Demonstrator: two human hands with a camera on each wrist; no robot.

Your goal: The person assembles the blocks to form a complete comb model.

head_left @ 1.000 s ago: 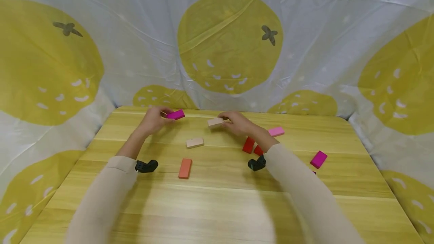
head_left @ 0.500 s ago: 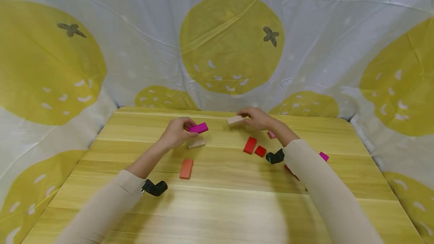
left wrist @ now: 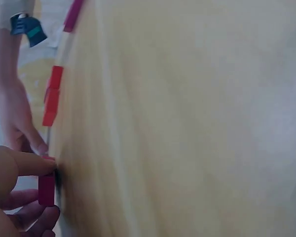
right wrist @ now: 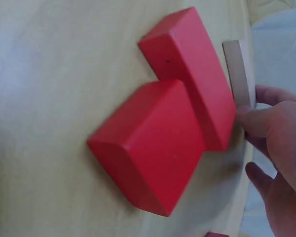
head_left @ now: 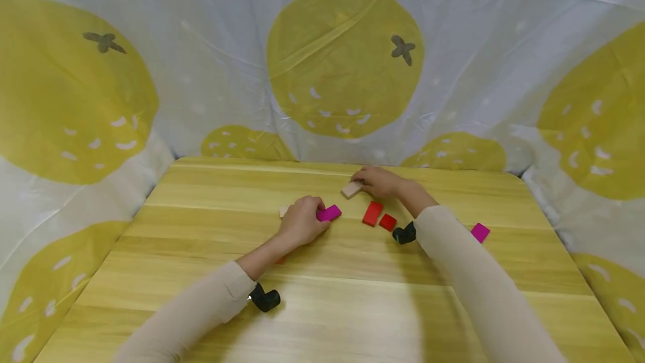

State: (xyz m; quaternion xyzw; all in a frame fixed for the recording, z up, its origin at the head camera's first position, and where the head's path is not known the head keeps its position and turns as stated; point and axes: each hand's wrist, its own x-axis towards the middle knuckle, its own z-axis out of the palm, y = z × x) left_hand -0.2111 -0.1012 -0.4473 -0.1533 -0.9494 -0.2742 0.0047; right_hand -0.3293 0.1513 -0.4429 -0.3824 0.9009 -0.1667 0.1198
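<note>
In the head view my left hand [head_left: 301, 222] pinches a magenta wooden block [head_left: 330, 213] between thumb and fingers, low over the middle of the table. The left wrist view shows the same magenta block [left wrist: 47, 190] with its end sticking out past the fingers. Farther back, my right hand [head_left: 380, 182] grips a plain wood block [head_left: 351, 189] by its right end, down near the tabletop. Just in front of that hand lie a red rectangular block [head_left: 373, 213] and a shorter red block [head_left: 388, 222]. The right wrist view shows the plain block [right wrist: 238, 69] beyond both red ones.
Another plain block [head_left: 284, 212] peeks out behind my left hand, and an orange block [head_left: 280, 260] is mostly hidden under the left wrist. A magenta block [head_left: 480, 232] lies by the right sleeve. Patterned cloth [head_left: 227, 83] hangs along the table's [head_left: 151, 273] back edge.
My left hand has carried the magenta block rightward and nearer to me, passing over the plain block on the table. My right hand has moved right and lowered its plain block.
</note>
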